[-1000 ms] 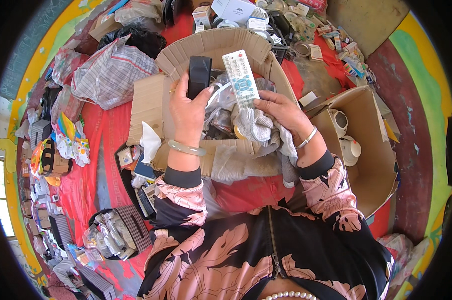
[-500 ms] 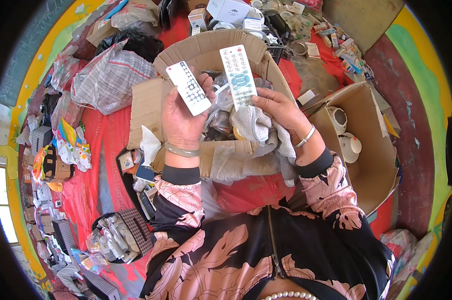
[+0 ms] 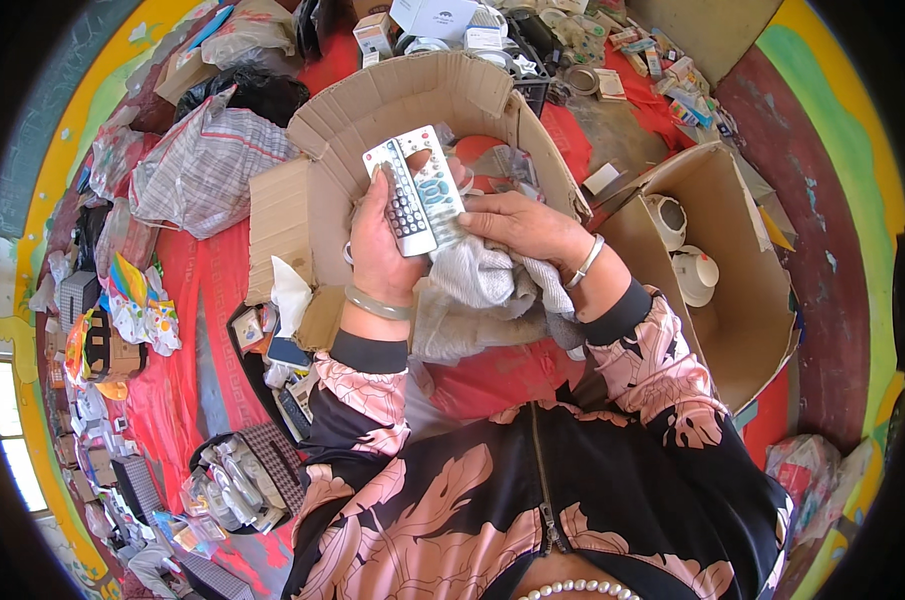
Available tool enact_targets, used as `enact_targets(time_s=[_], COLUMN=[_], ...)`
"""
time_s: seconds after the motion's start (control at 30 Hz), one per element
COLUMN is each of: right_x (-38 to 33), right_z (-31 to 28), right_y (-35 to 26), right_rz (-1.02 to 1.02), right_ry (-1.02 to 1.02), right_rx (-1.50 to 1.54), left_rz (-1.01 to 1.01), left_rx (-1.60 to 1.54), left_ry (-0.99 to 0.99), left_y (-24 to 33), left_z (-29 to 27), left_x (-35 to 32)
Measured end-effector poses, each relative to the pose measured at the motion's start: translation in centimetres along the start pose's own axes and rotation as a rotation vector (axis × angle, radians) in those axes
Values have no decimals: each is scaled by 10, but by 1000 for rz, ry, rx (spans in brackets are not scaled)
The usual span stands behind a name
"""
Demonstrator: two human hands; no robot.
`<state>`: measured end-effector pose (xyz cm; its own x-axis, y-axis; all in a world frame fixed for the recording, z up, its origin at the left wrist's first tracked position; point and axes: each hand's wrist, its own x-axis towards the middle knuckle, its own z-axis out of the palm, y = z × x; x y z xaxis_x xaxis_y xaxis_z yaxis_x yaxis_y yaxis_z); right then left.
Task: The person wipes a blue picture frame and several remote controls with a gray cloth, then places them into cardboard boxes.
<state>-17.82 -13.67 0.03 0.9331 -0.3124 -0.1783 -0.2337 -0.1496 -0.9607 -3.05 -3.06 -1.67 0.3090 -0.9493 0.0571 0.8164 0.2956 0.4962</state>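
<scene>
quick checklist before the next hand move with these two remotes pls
1. Left hand gripping the dark-button remote: ok
2. Right hand holding the grey cloth: ok, bunched near the blue-button remote's lower end
3. Both remotes fully uncovered: not ok, the dark-button one overlaps the blue-button one
4. Button sides facing up: ok, on both
5. Backs of the remotes clean: cannot tell, turned away
6. Cardboard box beneath open: ok
</scene>
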Motion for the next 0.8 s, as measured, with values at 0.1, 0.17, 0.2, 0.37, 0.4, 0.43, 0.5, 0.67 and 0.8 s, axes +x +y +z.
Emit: enact_targets(time_s=[0.1, 0.17, 0.2, 0.37, 0.4, 0.43, 0.5, 0.67, 0.8], right_x=[-7, -25, -26, -31, -22, -13, 4, 11, 10], right_z=[-17, -49, -51, -22, -4, 13, 40, 41, 28], right_y=[-8, -8, -25, -34, -24, -20, -14, -10, -20], right_rz=[-78, -149, -345, -795, -790, -746, -627, -582, -547], right_ry=[202, 696, 942, 1197, 853, 687, 483, 531, 517], right_rx=[-171, -63, 133, -142, 199, -7, -915, -745, -617], left_rz=[-18, -30, 11, -9, -16, -31, 15, -48, -8], left_rx=[-1, 46, 133, 270, 248, 221, 108, 33, 229], left_ry=[44, 81, 180, 286, 254, 215, 219, 134, 191], left_y=[6, 6, 6, -9, -14, -19, -27, -22, -22], left_z=[-9, -7, -13, -6, -8, -8, -4, -7, 4], left_x=[-1, 1, 1, 1, 1, 3, -3, -12, -11])
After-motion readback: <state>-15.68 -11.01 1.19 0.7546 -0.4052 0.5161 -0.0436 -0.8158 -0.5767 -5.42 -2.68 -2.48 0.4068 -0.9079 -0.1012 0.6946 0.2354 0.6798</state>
